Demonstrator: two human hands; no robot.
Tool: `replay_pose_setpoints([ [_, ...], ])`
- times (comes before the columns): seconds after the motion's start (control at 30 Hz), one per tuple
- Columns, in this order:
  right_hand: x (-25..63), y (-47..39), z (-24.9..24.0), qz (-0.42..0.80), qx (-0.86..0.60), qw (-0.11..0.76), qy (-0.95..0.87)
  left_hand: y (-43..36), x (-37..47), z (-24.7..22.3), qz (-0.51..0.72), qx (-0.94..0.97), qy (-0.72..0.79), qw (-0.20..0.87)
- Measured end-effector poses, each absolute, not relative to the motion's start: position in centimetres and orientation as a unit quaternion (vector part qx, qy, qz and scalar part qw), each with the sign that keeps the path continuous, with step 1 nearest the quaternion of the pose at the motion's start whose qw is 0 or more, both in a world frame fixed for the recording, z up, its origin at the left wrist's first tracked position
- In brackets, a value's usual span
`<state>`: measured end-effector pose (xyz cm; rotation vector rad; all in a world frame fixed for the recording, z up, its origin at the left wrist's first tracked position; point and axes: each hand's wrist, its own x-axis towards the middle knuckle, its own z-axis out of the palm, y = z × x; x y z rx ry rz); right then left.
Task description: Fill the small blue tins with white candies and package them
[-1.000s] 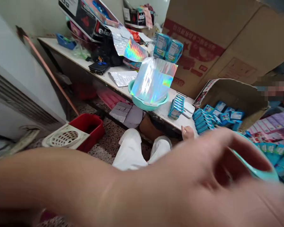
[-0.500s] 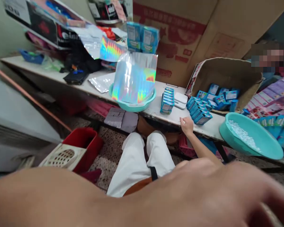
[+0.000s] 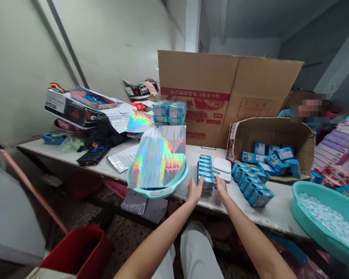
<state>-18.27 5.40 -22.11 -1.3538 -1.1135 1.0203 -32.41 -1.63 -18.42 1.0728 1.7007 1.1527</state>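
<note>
A row of small blue boxes [image 3: 205, 169] stands on the white table [image 3: 283, 201]. My left hand [image 3: 196, 190] touches the left side of the row's near end, fingers pointing forward. On the other side, my right hand [image 3: 221, 187] is at the near right corner of the same row, thumb and fingers apart; whether it touches is hard to tell. A white scale [image 3: 222, 169] lies just beyond my right hand. Further right stands a second group of blue boxes [image 3: 251, 184]. Left of my hands, shiny holographic bags [image 3: 159, 157] lie over a turquoise basin [image 3: 157, 193].
An open cardboard box [image 3: 305, 155] holds loose blue boxes. A turquoise basin with white pieces [image 3: 327, 217] sits at right. Large cardboard [image 3: 197, 73] stands behind, with a person [image 3: 305, 110] beyond. A red bin [image 3: 75, 248] is at lower left.
The view has tilted up. My left arm, large across the foreground before, now reaches to the row of boxes. My right hand has come to the row's right side.
</note>
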Motion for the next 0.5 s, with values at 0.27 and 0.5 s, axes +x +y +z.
replay_pose_setpoints([
  [0.27, -20.2, 4.4, -22.3, 0.562, -0.519, 0.529, -0.368, 0.7, -31.1, -18.4, 0.592, 0.322, 0.475, 0.566],
  [0.5, -18.1, -0.2, -22.1, 0.589, -0.520, 0.498, -0.367, -4.7, -29.6, -18.2, 0.602, 0.334, 0.497, 0.529],
])
